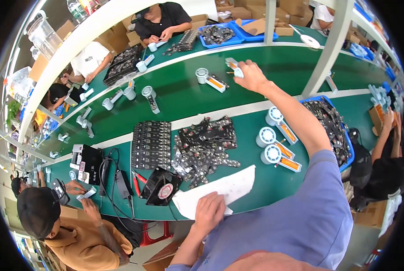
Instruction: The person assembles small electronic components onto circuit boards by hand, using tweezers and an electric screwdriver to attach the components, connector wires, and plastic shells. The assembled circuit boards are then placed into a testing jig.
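My right hand (250, 75) reaches out over the green belt, its fingers closed on a light-blue handheld fan housing (238, 72). Just left of it on the belt lies another such housing with a round head and an orange strip in its handle (216, 84). My left hand (210, 210) rests with curled fingers on a white sheet of paper (240, 185) at the near table edge; what lies under the fingers is hidden. Three more fan housings (271, 154) lie beneath my right forearm. In front of me are a neat stack (151, 145) and a loose heap (206, 144) of black circuit boards.
A black square fan (161, 186), red-handled pliers (137, 183), cables and a black-and-white device (87, 163) are on the left. A blue tray of boards (330, 131) stands right. Metal posts (332, 47) rise beyond the belt. Co-workers sit left, right and opposite.
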`<action>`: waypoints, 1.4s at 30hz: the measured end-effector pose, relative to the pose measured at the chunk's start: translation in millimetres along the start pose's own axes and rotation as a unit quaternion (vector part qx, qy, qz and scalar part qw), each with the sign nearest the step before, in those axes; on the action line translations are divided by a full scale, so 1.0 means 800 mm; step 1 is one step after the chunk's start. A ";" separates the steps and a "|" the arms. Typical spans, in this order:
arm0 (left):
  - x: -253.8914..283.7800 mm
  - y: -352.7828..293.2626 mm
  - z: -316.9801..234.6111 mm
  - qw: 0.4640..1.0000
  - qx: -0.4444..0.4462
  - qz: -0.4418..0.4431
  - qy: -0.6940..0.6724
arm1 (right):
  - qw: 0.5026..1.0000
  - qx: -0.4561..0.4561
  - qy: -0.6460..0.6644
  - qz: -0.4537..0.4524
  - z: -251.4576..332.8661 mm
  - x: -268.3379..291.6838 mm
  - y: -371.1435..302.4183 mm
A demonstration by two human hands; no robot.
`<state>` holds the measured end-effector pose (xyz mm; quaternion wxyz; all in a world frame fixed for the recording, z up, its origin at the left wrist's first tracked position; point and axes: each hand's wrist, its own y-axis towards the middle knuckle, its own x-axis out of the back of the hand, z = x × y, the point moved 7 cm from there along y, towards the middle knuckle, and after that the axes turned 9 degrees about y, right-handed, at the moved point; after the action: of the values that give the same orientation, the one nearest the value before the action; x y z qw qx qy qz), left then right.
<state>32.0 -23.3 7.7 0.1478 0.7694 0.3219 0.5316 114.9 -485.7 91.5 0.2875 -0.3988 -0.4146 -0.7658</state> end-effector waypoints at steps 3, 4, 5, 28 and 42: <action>0.006 -0.003 0.000 1.000 -0.006 -0.007 -0.026 | 0.982 0.054 0.180 -0.032 0.074 0.057 -0.060; 0.012 -0.007 0.006 0.999 0.021 -0.016 -0.046 | 0.970 0.073 0.231 -0.025 0.109 0.064 -0.089; 0.015 -0.009 0.007 0.996 0.045 -0.025 -0.067 | 0.956 0.090 0.279 -0.021 0.143 0.074 -0.125; 0.029 0.016 0.027 0.982 0.157 0.029 -0.100 | 0.952 -0.129 0.275 0.035 0.033 -0.104 -0.008; 0.023 -0.015 0.061 0.959 0.223 -0.041 -0.170 | 0.976 -0.065 0.208 0.029 0.045 -0.165 0.074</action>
<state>76.5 3.4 -5.1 0.0464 0.8478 0.4340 0.3013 242.3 -469.3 16.0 0.3626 -0.2605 -0.2834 -0.8487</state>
